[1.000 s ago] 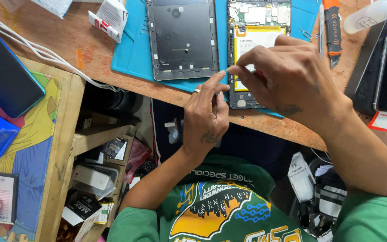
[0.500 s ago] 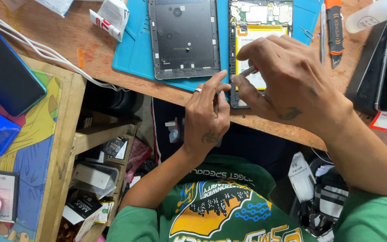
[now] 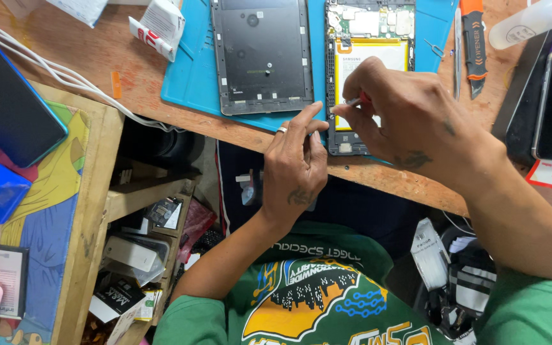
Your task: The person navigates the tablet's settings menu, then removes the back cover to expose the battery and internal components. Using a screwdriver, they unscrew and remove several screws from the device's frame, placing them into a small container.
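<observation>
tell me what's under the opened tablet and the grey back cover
Both the opened tablet and the back cover lie on a blue mat on the wooden table; the right hand hides the tablet's lower part.

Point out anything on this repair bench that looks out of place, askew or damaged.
Nothing looks damaged. The opened tablet, with its yellow-edged battery bared, overhangs the near edge of the blue silicone mat onto the wooden bench; its grey back cover lies apart beside it. The right hand pinches a small tool; the left hand steadies the tablet's edge.
</observation>
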